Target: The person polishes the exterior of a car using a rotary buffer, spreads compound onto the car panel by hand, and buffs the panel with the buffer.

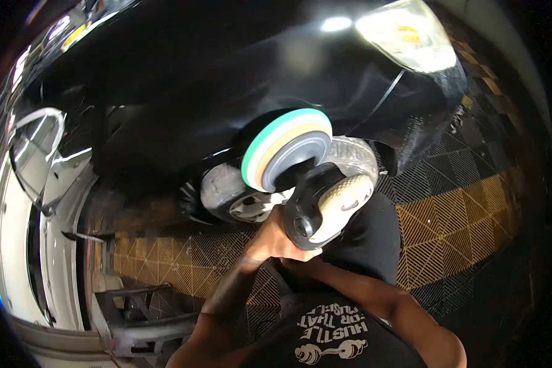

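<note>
My left hand (271, 240) is closed around the body of a black and white polisher (343, 205), just below its head. The polisher's round foam pad (286, 150), layered green, white and tan on a grey backing plate, is tilted toward the lower side of a glossy black car panel (208, 86). Whether the pad touches the paint I cannot tell. From the right, my other forearm (362, 285) reaches in under the tool. Most of my right hand (297, 264) is hidden behind the polisher and the left wrist, and its fingers do not show.
A lit headlight (411, 37) sits at the car's upper right corner. Below the panel is a wheel (251, 205). Black and yellow ribbed tiles (454, 224) cover the floor. A grey stool-like frame (138, 328) stands lower left, near a white car (64, 270) with a mirror.
</note>
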Demonstrator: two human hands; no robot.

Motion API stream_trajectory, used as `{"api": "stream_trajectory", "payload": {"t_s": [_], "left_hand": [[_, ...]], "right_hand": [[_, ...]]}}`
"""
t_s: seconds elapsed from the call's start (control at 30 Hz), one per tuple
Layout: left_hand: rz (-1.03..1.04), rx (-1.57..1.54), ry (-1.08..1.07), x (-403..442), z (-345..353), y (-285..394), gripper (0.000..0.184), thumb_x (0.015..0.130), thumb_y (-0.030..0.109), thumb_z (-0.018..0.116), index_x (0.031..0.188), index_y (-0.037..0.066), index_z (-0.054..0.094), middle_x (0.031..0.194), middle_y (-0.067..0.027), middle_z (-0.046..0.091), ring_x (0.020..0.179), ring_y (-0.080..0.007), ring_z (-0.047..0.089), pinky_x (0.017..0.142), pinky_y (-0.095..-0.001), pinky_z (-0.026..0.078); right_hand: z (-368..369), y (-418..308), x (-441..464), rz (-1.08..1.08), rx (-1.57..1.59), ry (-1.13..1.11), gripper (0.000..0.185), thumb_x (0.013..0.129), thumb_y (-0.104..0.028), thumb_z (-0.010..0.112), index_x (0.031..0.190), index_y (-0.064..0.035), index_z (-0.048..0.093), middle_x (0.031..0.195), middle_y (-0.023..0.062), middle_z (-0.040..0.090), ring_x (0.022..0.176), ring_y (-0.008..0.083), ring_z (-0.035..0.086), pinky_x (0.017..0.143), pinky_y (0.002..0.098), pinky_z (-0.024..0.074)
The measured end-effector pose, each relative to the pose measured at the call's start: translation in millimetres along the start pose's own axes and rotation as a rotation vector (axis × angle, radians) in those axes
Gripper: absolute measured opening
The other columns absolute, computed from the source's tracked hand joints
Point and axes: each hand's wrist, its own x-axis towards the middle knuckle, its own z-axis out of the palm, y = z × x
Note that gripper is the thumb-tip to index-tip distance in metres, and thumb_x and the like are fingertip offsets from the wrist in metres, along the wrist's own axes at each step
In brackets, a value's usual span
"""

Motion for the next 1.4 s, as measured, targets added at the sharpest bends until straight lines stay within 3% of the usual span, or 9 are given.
{"api": "stream_trajectory", "payload": {"t_s": [0.13, 0.5, 0.77, 0.87, 0.9, 1.07, 1.27, 1.33, 1.4], "left_hand": [[-0.077, -0.127, 0.063, -37.0, -11.9, -16.5, 0.065, 0.068, 0.029, 0.077, 0.128, 0.008, 0.060, 0.127, -0.0094, 0.062, 0.119, -0.0275, 0.058, 0.106, -0.0426, 0.042], [-0.243, -0.429, 0.191, -114.6, -14.9, -54.5, 0.068, 0.062, 0.023, 0.082, 0.125, 0.007, 0.063, 0.125, -0.0101, 0.065, 0.119, -0.0271, 0.060, 0.106, -0.0417, 0.043], [-0.045, 0.110, 0.040, -20.1, -28.0, 8.2, 0.074, 0.063, 0.041, 0.081, 0.126, 0.006, 0.061, 0.124, -0.0144, 0.065, 0.114, -0.0328, 0.062, 0.101, -0.0425, 0.047], [-0.055, 0.091, -0.046, 2.0, -17.2, 15.0, 0.054, 0.063, 0.028, 0.076, 0.112, 0.007, 0.069, 0.118, -0.0087, 0.067, 0.116, -0.0292, 0.059, 0.106, -0.0444, 0.041], [0.004, 0.118, -0.003, 13.1, -18.0, 21.0, 0.059, 0.065, 0.038, 0.081, 0.114, 0.008, 0.067, 0.109, -0.0078, 0.071, 0.096, -0.0232, 0.070, 0.084, -0.0368, 0.056], [-0.065, -0.091, 0.055, 34.0, -1.5, 32.7, 0.052, 0.064, 0.030, 0.083, 0.108, 0.009, 0.068, 0.101, -0.0057, 0.073, 0.088, -0.0220, 0.072, 0.079, -0.0347, 0.057], [-0.166, -0.154, 0.044, 51.3, -16.2, 60.5, 0.052, 0.063, 0.028, 0.083, 0.107, 0.006, 0.068, 0.101, -0.0075, 0.073, 0.090, -0.0208, 0.071, 0.083, -0.0361, 0.056], [-0.118, -0.082, 0.003, 46.0, -16.4, 49.1, 0.063, 0.062, 0.029, 0.085, 0.115, 0.004, 0.063, 0.106, -0.0095, 0.072, 0.095, -0.0216, 0.070, 0.086, -0.0362, 0.055], [-0.304, -0.153, -0.024, 35.9, -14.9, 46.1, 0.067, 0.059, 0.021, 0.081, 0.121, 0.003, 0.062, 0.117, -0.0109, 0.067, 0.114, -0.0252, 0.061, 0.107, -0.0400, 0.039]], "right_hand": [[18.9, 2.1, 13.9, -0.458, -0.169, 0.186, 0.037, 0.088, -0.026, 0.067, 0.114, -0.0023, 0.059, 0.112, 0.0156, 0.064, 0.104, 0.0311, 0.063, 0.092, 0.0454, 0.0493], [36.9, -26.4, 30.6, -0.046, 0.486, -0.090, 0.048, 0.075, -0.018, 0.082, 0.116, -0.0018, 0.063, 0.113, 0.0120, 0.069, 0.105, 0.0225, 0.065, 0.090, 0.0377, 0.0519], [22.1, -38.1, 17.7, -0.319, 0.343, 0.229, 0.036, 0.073, -0.010, 0.070, 0.105, -0.0004, 0.060, 0.095, 0.0149, 0.065, 0.093, 0.0337, 0.065, 0.085, 0.0433, 0.0527], [21.4, -25.3, 19.6, -0.282, 0.126, 0.160, 0.030, 0.074, -0.010, 0.067, 0.102, -0.0010, 0.062, 0.095, 0.0143, 0.065, 0.094, 0.0319, 0.065, 0.085, 0.0423, 0.0521], [19.4, -25.9, 11.3, -0.217, 0.377, 0.203, 0.026, 0.075, -0.010, 0.066, 0.099, -0.0020, 0.063, 0.094, 0.0132, 0.066, 0.094, 0.0300, 0.064, 0.084, 0.0416, 0.0516], [-9.2, -28.1, 2.7, -0.084, 0.288, -0.013, 0.027, 0.076, -0.010, 0.068, 0.102, -0.0029, 0.064, 0.097, 0.0121, 0.067, 0.098, 0.0259, 0.064, 0.089, 0.0398, 0.0502], [-1.7, -25.8, 8.8, -0.156, 0.634, 0.112, 0.032, 0.078, -0.012, 0.070, 0.108, -0.0042, 0.064, 0.103, 0.0152, 0.066, 0.101, 0.0294, 0.063, 0.092, 0.0403, 0.0495], [19.9, 1.3, 21.6, -0.216, 0.371, -0.030, 0.036, 0.076, -0.013, 0.070, 0.111, -0.0041, 0.063, 0.109, 0.0167, 0.065, 0.107, 0.0320, 0.062, 0.094, 0.0411, 0.0489], [26.0, -4.3, 20.5, -0.226, 0.388, -0.012, 0.036, 0.076, -0.013, 0.070, 0.110, -0.0045, 0.063, 0.111, 0.0167, 0.064, 0.109, 0.0323, 0.061, 0.095, 0.0421, 0.0484]]}}
